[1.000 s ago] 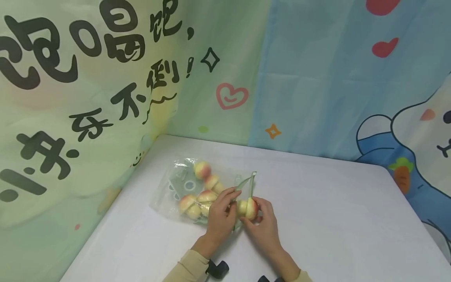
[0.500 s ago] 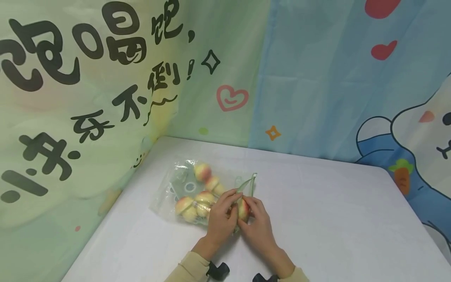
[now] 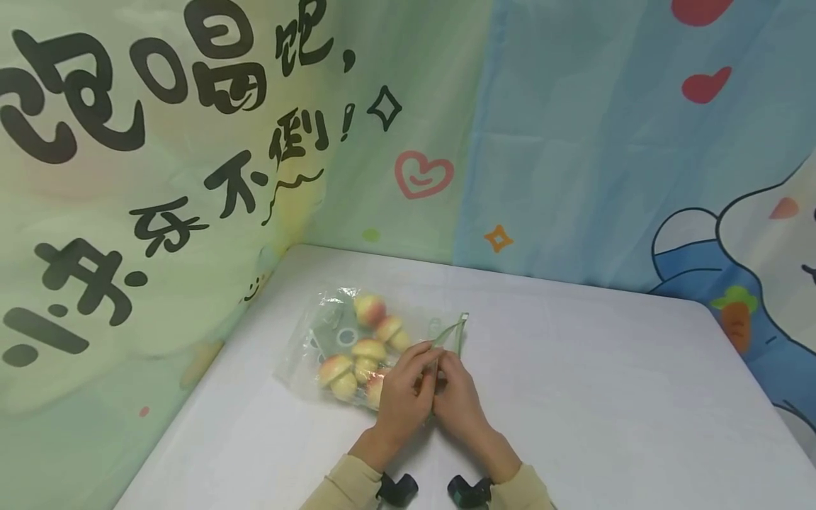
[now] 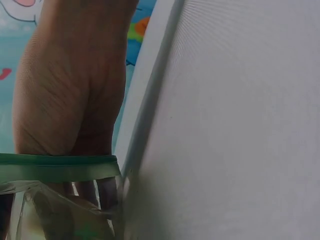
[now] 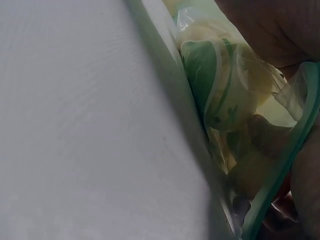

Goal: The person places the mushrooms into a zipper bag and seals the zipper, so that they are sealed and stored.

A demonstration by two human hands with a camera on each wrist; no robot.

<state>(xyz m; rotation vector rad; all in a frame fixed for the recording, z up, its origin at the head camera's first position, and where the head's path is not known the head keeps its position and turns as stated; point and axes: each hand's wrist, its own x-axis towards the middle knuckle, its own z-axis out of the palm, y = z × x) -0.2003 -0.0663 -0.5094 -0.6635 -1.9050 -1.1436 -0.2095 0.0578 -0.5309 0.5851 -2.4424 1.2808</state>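
Note:
A clear zip bag [image 3: 298, 361] with a green seal strip [image 4: 55, 167] lies on the table, holding several yellow-and-red toy mushrooms [image 3: 370, 358]. My left hand [image 3: 405, 389] pinches the bag near its mouth. Close against it, my right hand [image 3: 460, 400] reaches into the mouth, its fingers curled round a toy mushroom. In the head view the two hands hide that mushroom. Through the plastic, the right wrist view shows a dim round yellowish shape [image 5: 250, 172] by the fingers. A corner of the seal strip [image 3: 462, 319] sticks up beyond the hands.
The white tabletop [image 3: 605, 397] stretches off to the right. A printed cloth backdrop [image 3: 574, 142] stands along the back and left edges. Black wrist devices [image 3: 398, 489] sit under both wrists, near each other.
My right hand has moved left with the mushroom, from the bag's mouth in against my left hand. Mushrooms inside the bag have shifted slightly. My left hand stays nearly in place.

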